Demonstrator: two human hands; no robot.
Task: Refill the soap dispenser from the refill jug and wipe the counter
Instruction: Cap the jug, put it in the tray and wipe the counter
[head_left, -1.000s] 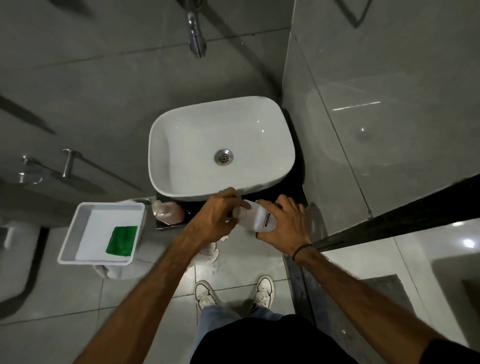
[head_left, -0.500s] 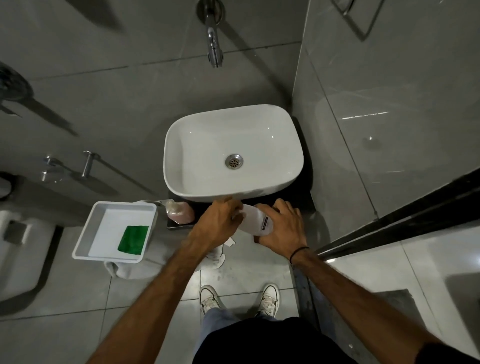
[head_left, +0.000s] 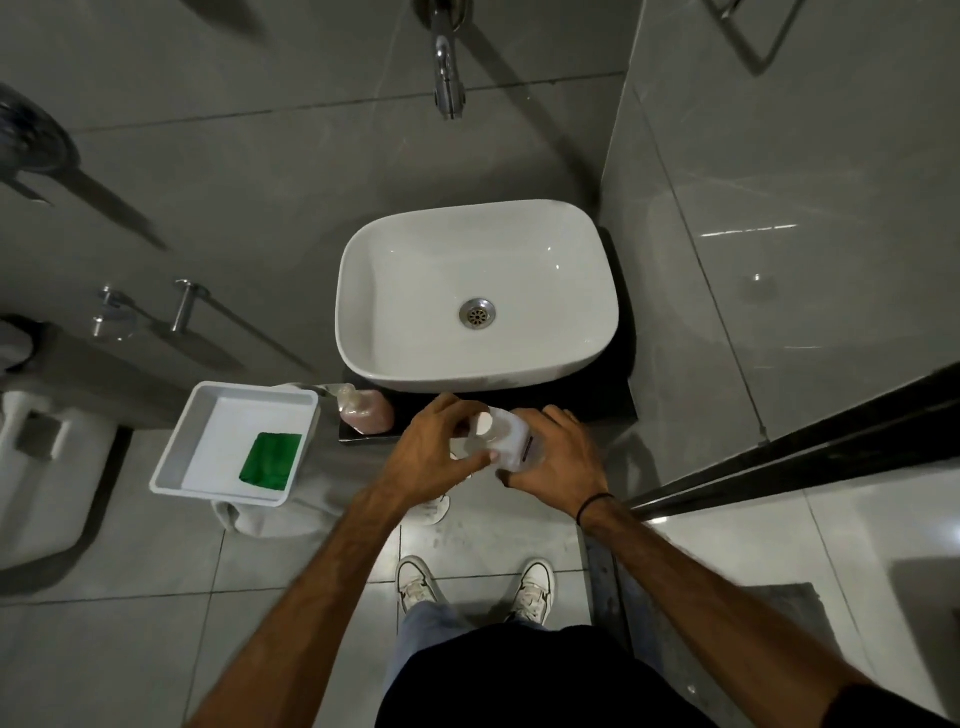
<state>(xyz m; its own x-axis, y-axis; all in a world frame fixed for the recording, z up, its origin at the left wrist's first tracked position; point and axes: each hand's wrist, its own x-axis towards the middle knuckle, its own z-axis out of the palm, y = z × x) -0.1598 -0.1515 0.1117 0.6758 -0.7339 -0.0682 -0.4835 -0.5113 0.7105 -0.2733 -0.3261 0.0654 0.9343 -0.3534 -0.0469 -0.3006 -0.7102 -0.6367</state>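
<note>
Refill jug (head_left: 511, 436), a small translucent white container, is held between both hands just in front of the surface's near edge, below the front rim of the white basin (head_left: 395, 291). Right hand (head_left: 558, 452) wraps its fingers (head_left: 558, 415) around the jug's body from the right side, closed on it. Left hand (head_left: 434, 447) has its fingers curled about the jug's top, thumb and fingertips pinched at the white cap (head_left: 483, 423); whether the cap is loose or tight cannot be told. Soap dispenser (head_left: 363, 410), pinkish with a pump head, stands at the near left corner of the dark surface (head_left: 618, 400), just beside the basin and apart from the hands. Left of it, off the surface's left edge, a white tray (head_left: 208, 415) holds a green cloth (head_left: 270, 460) in its near right part. Above the basin a chrome tap (head_left: 448, 83) projects from the grey tiled wall.
</note>
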